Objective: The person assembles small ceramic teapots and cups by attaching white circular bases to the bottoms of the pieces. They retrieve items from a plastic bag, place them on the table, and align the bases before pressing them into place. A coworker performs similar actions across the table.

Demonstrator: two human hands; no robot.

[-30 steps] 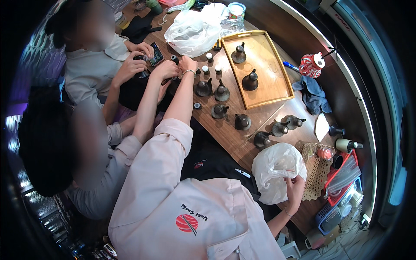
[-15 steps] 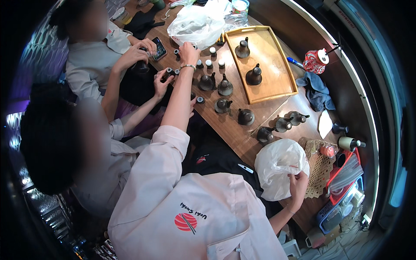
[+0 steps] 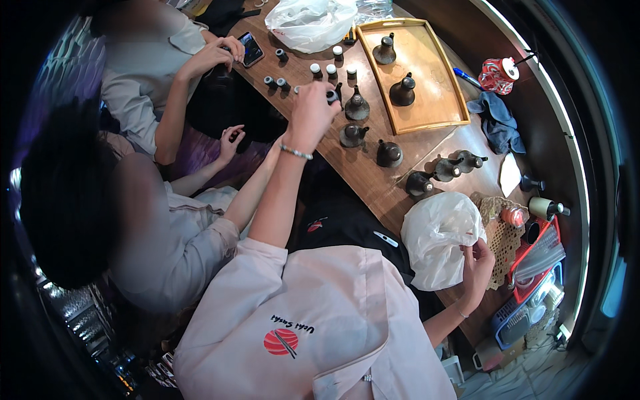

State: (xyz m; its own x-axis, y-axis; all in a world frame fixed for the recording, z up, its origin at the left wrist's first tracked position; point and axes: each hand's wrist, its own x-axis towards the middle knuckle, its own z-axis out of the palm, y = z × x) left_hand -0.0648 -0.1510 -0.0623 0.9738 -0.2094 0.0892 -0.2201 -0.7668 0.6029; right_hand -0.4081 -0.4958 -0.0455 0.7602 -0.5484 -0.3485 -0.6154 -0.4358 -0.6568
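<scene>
My left hand (image 3: pixel 312 115) reaches across the table's near edge. Its fingers are closed round a small dark bottle with a pale cap (image 3: pixel 333 97), partly hidden by the fingers. A dark spouted bottle stands close behind that hand, mostly covered. Right beside it are more dark spouted bottles, one with an upright spout (image 3: pixel 357 105) and one lower (image 3: pixel 353 135). My right hand (image 3: pixel 477 268) pinches the edge of a crumpled white plastic bag (image 3: pixel 437 240) at the table's right front. Several small white-capped bottles (image 3: pixel 331 71) stand in a cluster beyond my left hand.
A wooden tray (image 3: pixel 437 107) bears two spouted bottles. Another white plastic bag (image 3: pixel 310 23) lies at the back. A phone (image 3: pixel 251 50) is near one co-worker's hands (image 3: pixel 220 53); a second co-worker's hand (image 3: pixel 231 141) is left of my arm. A blue cloth (image 3: pixel 499 127) and red basket (image 3: pixel 533 257) are right.
My left hand has moved right and nearer, from the small capped bottles to the spouted bottles. The co-worker's hand has drawn back from the small bottles. My right hand still grips the bag.
</scene>
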